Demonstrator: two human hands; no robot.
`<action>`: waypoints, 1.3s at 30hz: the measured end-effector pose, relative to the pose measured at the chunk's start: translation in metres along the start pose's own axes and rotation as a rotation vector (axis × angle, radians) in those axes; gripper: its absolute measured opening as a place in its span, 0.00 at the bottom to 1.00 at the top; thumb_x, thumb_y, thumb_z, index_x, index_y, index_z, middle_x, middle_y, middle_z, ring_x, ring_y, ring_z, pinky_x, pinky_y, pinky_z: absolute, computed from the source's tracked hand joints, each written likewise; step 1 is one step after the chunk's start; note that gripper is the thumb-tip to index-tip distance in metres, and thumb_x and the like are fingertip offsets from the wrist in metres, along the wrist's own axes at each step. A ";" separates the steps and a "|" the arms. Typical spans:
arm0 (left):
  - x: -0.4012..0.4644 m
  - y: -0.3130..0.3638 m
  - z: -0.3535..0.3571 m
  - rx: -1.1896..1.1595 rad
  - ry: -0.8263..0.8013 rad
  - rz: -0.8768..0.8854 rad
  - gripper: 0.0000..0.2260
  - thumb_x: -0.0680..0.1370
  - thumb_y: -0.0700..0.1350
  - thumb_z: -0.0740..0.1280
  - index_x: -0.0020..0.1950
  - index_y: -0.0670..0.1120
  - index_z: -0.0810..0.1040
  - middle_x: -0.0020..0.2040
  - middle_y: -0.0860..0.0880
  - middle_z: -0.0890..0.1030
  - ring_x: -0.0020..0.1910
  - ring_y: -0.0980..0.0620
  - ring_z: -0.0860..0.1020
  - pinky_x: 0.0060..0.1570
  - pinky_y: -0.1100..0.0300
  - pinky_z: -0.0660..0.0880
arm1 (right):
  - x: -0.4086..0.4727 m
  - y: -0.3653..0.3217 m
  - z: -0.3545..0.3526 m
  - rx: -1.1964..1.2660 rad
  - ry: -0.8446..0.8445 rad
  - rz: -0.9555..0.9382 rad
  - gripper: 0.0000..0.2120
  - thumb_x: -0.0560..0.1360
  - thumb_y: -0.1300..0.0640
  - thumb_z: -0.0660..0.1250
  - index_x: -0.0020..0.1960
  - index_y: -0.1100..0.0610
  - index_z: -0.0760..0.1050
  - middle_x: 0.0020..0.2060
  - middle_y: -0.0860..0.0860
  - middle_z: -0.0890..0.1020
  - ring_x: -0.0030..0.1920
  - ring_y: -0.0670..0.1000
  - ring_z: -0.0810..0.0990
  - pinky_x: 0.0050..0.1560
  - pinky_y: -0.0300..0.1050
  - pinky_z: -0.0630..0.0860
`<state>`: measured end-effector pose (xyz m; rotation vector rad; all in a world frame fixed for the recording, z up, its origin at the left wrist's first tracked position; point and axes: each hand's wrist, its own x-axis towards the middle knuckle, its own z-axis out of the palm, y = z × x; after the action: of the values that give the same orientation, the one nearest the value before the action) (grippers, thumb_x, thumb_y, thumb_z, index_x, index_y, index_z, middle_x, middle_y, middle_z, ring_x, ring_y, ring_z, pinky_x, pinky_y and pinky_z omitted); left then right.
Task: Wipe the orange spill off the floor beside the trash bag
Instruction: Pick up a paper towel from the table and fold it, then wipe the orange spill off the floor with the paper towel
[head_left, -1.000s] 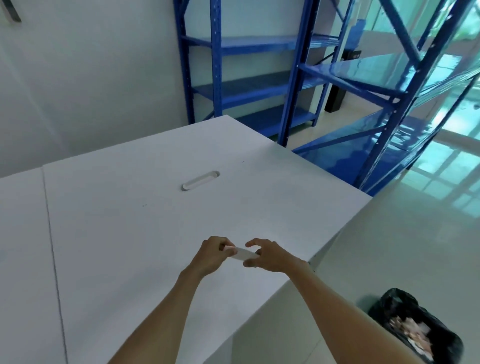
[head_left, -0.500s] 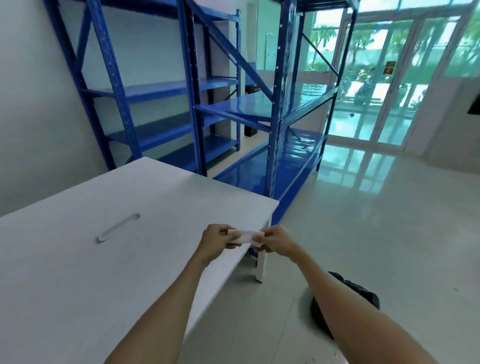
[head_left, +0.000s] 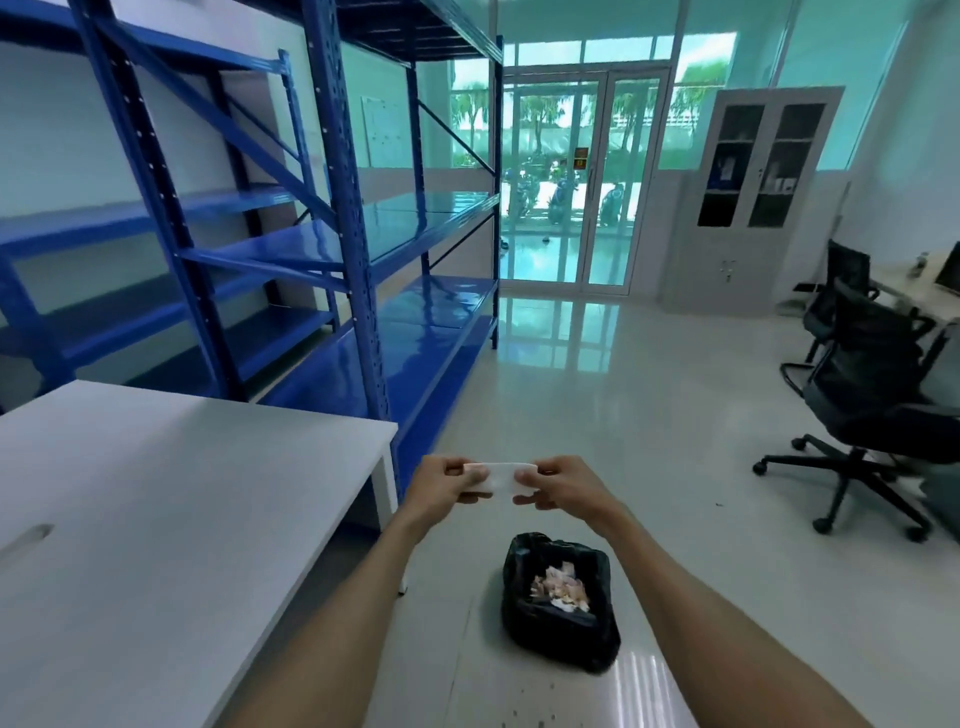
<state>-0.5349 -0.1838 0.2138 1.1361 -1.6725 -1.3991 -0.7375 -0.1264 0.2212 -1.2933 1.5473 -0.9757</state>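
Note:
I hold a small folded white tissue (head_left: 501, 480) stretched between both hands, out over the floor past the table corner. My left hand (head_left: 441, 486) pinches its left end and my right hand (head_left: 558, 488) pinches its right end. Below them an open black trash bag (head_left: 558, 639) stands on the pale floor, with crumpled pinkish and white scraps inside. A scatter of small dark specks (head_left: 524, 719) marks the floor in front of the bag near the bottom edge. No orange spill shows clearly.
A white table (head_left: 156, 519) fills the left, its leg (head_left: 387, 499) near my left hand. Blue metal shelving (head_left: 363, 249) stands behind it. Black office chairs (head_left: 878, 395) sit at the right, a grey cabinet (head_left: 753, 197) and glass doors (head_left: 566, 182) at the back.
My view has swung right from the table top to the open room. Both hands, still holding the tissue, moved off the table to above the floor, and the trash bag came fully into view.

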 end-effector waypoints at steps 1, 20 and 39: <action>0.005 0.000 0.014 -0.004 -0.027 0.003 0.09 0.76 0.42 0.70 0.53 0.39 0.82 0.48 0.41 0.84 0.45 0.47 0.85 0.52 0.50 0.81 | -0.004 0.006 -0.012 0.012 0.017 0.009 0.11 0.79 0.57 0.68 0.55 0.64 0.81 0.48 0.61 0.85 0.45 0.52 0.87 0.42 0.41 0.77; 0.077 -0.035 0.112 -0.076 -0.291 -0.071 0.08 0.76 0.40 0.71 0.52 0.37 0.82 0.50 0.38 0.83 0.46 0.44 0.84 0.47 0.57 0.81 | -0.004 0.091 -0.078 0.180 0.245 0.168 0.13 0.77 0.61 0.70 0.56 0.71 0.79 0.47 0.61 0.84 0.39 0.49 0.86 0.41 0.39 0.82; 0.068 -0.344 0.233 -0.063 -0.262 -0.216 0.06 0.76 0.41 0.71 0.51 0.43 0.84 0.48 0.46 0.86 0.48 0.51 0.83 0.49 0.59 0.79 | 0.011 0.423 -0.017 0.379 0.149 0.356 0.03 0.76 0.60 0.71 0.46 0.58 0.84 0.49 0.60 0.84 0.51 0.58 0.84 0.52 0.52 0.82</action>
<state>-0.7021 -0.1696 -0.1725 1.1653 -1.7072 -1.7891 -0.8829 -0.0718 -0.1727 -0.6685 1.5434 -1.0838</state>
